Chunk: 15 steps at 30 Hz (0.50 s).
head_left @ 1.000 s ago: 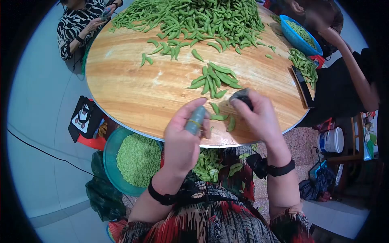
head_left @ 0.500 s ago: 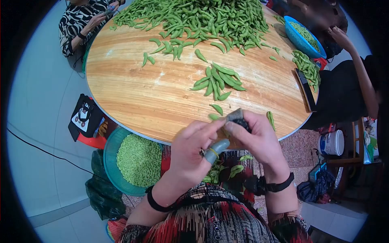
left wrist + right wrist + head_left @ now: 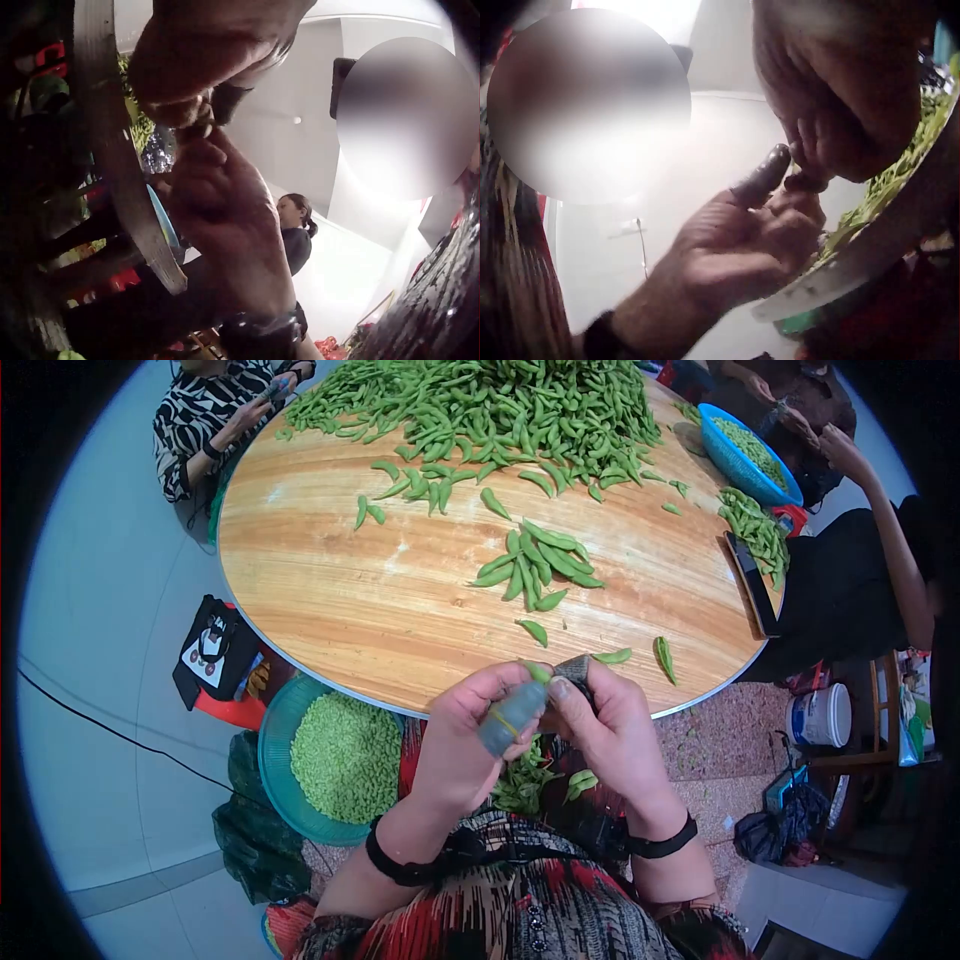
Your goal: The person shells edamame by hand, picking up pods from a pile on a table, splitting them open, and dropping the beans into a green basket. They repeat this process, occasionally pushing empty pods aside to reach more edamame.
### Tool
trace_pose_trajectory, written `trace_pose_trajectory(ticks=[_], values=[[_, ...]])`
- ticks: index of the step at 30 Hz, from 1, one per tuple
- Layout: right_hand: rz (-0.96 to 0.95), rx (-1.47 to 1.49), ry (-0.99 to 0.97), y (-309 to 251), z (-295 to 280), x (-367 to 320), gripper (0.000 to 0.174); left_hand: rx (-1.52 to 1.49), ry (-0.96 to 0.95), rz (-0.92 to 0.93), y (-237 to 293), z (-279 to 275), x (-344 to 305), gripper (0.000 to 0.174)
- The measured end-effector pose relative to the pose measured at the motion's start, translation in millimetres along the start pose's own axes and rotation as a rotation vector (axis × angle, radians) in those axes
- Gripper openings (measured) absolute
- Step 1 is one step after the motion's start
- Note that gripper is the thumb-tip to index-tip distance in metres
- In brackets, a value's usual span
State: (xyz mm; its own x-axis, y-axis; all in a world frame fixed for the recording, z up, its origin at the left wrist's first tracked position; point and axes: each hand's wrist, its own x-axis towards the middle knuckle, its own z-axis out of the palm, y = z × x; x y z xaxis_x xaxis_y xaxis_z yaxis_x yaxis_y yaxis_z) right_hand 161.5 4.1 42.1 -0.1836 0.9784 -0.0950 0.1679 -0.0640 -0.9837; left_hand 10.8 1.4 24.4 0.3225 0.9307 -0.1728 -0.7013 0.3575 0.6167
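Over the near table edge, in the head view, my left hand (image 3: 455,745) pinches a green soybean pod (image 3: 538,672). A grey cover (image 3: 515,718) with a yellow band sheathes my left thumb. My right hand (image 3: 620,745) meets it from the right, thumb and dark-wrapped index finger pinching at the pod's end. Both wrist views show the fingertips together, the pod mostly hidden between them. Just beyond lie a few loose pods (image 3: 533,631), and farther off a small cluster of pods (image 3: 535,565).
A large heap of pods (image 3: 500,415) covers the far side of the round wooden table (image 3: 330,600). Lower left stands a green basin (image 3: 275,785) of shelled beans (image 3: 345,755). Empty husks (image 3: 522,785) lie at the lap. A phone (image 3: 752,585) rests at the right edge, near other people.
My hands were apart over the table; they have come together near its edge, now with a pod between them. Two loose pods appear farther right than before.
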Motion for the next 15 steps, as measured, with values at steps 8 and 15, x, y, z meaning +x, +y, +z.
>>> trace_pose_trajectory(ticks=[8, 15], values=[[0.228, 0.519, -0.326, -8.3, -9.5, -9.6, 0.022, 0.138, 0.12, 0.238, -1.8, -3.1, -0.6, 0.017], [0.367, 0.692, -0.344, -8.6, -8.2, -8.8, 0.015, 0.382, 0.073, 0.237, -4.5, -9.2, -2.8, 0.008]])
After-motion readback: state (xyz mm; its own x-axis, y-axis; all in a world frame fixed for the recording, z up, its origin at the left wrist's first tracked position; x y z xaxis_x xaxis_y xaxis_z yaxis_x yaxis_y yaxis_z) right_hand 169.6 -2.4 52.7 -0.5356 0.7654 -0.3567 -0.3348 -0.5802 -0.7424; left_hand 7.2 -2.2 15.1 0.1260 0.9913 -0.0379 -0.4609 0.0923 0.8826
